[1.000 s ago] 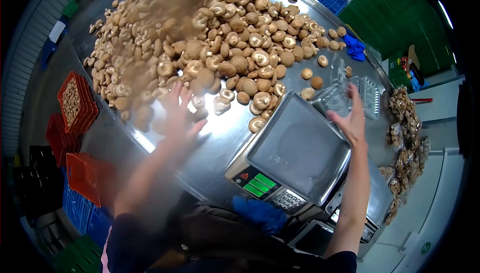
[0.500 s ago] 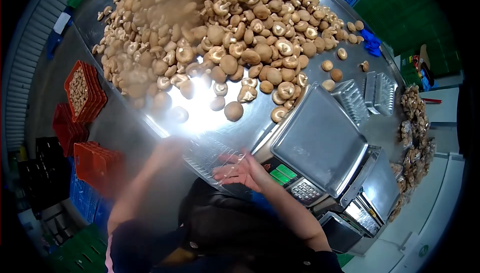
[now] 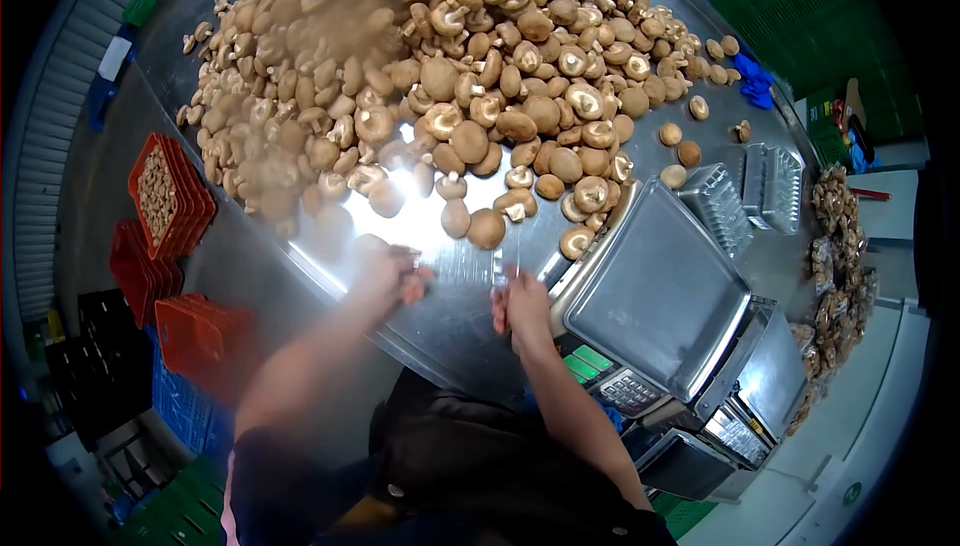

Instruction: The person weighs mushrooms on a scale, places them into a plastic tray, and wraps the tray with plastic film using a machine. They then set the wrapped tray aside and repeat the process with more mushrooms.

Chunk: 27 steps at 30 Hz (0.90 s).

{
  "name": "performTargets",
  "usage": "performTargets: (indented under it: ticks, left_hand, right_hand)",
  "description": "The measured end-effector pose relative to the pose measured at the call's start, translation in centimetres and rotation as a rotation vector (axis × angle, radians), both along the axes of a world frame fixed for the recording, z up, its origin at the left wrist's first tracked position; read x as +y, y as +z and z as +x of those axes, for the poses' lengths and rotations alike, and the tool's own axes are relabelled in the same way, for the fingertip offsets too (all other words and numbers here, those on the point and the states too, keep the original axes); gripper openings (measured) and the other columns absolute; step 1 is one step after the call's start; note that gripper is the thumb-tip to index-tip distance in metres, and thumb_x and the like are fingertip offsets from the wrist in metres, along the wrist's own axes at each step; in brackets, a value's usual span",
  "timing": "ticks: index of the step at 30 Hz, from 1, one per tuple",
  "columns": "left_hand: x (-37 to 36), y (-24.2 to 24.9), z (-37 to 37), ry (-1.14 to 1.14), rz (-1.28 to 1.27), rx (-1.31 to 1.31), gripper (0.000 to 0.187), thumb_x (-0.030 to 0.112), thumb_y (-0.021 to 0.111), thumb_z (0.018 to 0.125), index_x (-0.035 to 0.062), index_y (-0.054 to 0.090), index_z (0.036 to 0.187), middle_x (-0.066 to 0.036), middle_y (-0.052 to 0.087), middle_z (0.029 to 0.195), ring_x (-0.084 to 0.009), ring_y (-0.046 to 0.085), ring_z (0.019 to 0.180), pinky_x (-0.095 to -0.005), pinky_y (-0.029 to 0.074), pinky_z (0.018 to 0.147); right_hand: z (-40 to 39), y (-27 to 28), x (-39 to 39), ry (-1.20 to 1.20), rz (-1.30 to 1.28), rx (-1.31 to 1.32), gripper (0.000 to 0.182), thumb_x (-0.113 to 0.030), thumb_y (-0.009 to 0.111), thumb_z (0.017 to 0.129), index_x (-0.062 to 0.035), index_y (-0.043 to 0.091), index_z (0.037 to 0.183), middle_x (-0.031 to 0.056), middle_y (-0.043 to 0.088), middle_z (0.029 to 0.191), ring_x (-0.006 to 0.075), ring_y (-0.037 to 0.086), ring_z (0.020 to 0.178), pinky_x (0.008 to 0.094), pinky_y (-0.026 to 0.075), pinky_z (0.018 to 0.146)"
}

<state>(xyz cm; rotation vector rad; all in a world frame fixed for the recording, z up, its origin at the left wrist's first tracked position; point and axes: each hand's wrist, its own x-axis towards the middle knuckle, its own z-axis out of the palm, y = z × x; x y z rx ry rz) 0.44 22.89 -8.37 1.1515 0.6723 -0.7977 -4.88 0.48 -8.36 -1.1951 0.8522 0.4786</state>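
A clear plastic tray (image 3: 458, 268) is between my hands, low over the bare metal in front of the mushroom pile (image 3: 480, 76). My left hand (image 3: 385, 274) looks hazy, its fingers curled at the tray's left end. At the right end, my right hand (image 3: 522, 308) has its fingers closed on the tray's edge. The tray is see-through and hard to make out against the glare. Several loose brown mushrooms, one of them a round-capped mushroom (image 3: 486, 229), lie just beyond it.
To the right stands a scale (image 3: 655, 286) with a flat metal plate. Beyond it are stacked clear trays (image 3: 772, 188), a blue glove (image 3: 752, 82) and bagged mushrooms (image 3: 838, 236). Red crates (image 3: 172, 201) stand on the floor at left, past the metal table's edge (image 3: 330, 286).
Both hands and the tray have moved forward, away from my body and closer to the mushrooms. My right hand has gone from spread fingers to closed ones. The view has shifted slightly.
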Motion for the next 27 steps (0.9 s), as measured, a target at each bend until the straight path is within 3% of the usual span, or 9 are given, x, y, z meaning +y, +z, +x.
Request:
performTargets:
  ticks: [2,3,8,9,11,14,17,21,27]
  left_hand:
    - [-2.2,0.3,4.6,0.143,0.042,-0.084,0.025,-0.006,0.034,0.092,-0.0090,0.041,0.116,-0.023,0.064,0.089,-0.0197,0.059,0.049,-0.0257,0.048,0.038]
    - [-2.1,-2.8,7.0,0.122,-0.026,-0.143,0.022,-0.005,0.037,0.092,-0.0093,0.042,0.113,-0.020,0.062,0.083,-0.0200,0.059,0.049,-0.0246,0.043,0.036]
    - [-6.2,-2.1,11.4,0.262,0.200,-0.384,0.025,-0.004,0.038,0.091,-0.0102,0.042,0.115,-0.018,0.057,0.078,-0.0209,0.055,0.045,-0.0263,0.035,0.033]
    - [-6.0,-2.5,11.9,0.156,0.210,-0.434,0.026,-0.004,0.038,0.091,-0.0106,0.043,0.115,-0.019,0.058,0.082,-0.0210,0.055,0.044,-0.0265,0.035,0.033]
    - [-6.4,-3.4,11.9,0.160,0.279,-0.453,0.026,-0.003,0.037,0.093,-0.0086,0.044,0.117,-0.020,0.058,0.083,-0.0204,0.054,0.043,-0.0270,0.035,0.032]
    - [-7.1,-4.0,9.5,0.412,0.189,-0.450,0.026,-0.002,0.038,0.094,-0.0061,0.045,0.119,-0.018,0.059,0.079,-0.0196,0.055,0.042,-0.0267,0.035,0.032]
    - [-5.7,-5.2,7.1,0.388,0.171,-0.467,0.027,0.000,0.040,0.096,-0.0044,0.045,0.122,-0.014,0.060,0.075,-0.0191,0.056,0.043,-0.0241,0.034,0.031]
    - [-5.2,-2.1,4.0,0.433,0.106,-0.485,0.034,0.000,0.042,0.097,-0.0006,0.039,0.131,-0.014,0.061,0.075,-0.0191,0.057,0.044,-0.0236,0.035,0.031]
    - [-5.2,3.7,0.6,0.286,0.152,-0.523,0.039,0.001,0.042,0.096,-0.0023,0.035,0.135,-0.015,0.061,0.077,-0.0195,0.058,0.045,-0.0238,0.037,0.032]
  right_hand:
    - [4.0,-1.0,0.4,-0.039,-0.106,-0.124,0.030,-0.013,0.035,0.100,-0.0001,0.044,0.126,0.0098,0.055,0.068,0.0134,0.045,0.038,0.0278,0.038,0.032]
    - [6.2,-1.2,0.6,-0.060,-0.157,-0.162,0.029,-0.014,0.034,0.101,-0.0010,0.045,0.125,0.0104,0.056,0.069,0.0137,0.046,0.039,0.0279,0.040,0.033]
    - [14.1,-3.7,0.1,-0.218,-0.145,-0.140,0.038,0.001,0.030,0.091,-0.0051,0.043,0.126,0.0142,0.058,0.075,0.0172,0.056,0.051,0.0312,0.051,0.040]
    - [14.2,-4.1,0.5,-0.221,-0.157,-0.155,0.038,0.000,0.028,0.092,-0.0066,0.042,0.126,0.0142,0.058,0.077,0.0178,0.057,0.053,0.0313,0.051,0.040]
    - [13.5,-4.7,1.0,-0.269,-0.148,-0.188,0.035,-0.001,0.028,0.095,-0.0076,0.042,0.126,0.0137,0.057,0.076,0.0180,0.057,0.053,0.0314,0.052,0.041]
    - [12.0,-4.5,0.8,-0.278,-0.105,-0.244,0.027,-0.006,0.028,0.101,-0.0078,0.040,0.125,0.0138,0.057,0.076,0.0169,0.057,0.052,0.0309,0.052,0.040]
    - [9.8,-3.3,1.0,-0.228,-0.082,-0.265,0.029,-0.008,0.028,0.102,-0.0090,0.038,0.129,0.0142,0.057,0.077,0.0170,0.057,0.051,0.0309,0.053,0.041]
    - [6.8,-1.6,1.1,-0.213,-0.023,-0.267,0.030,-0.008,0.027,0.103,-0.0100,0.036,0.131,0.0138,0.056,0.080,0.0169,0.057,0.051,0.0312,0.054,0.042]
    - [2.7,4.0,-0.4,-0.161,-0.005,-0.332,0.033,-0.007,0.028,0.102,-0.0078,0.036,0.134,0.0126,0.056,0.079,0.0156,0.057,0.051,0.0296,0.054,0.043]
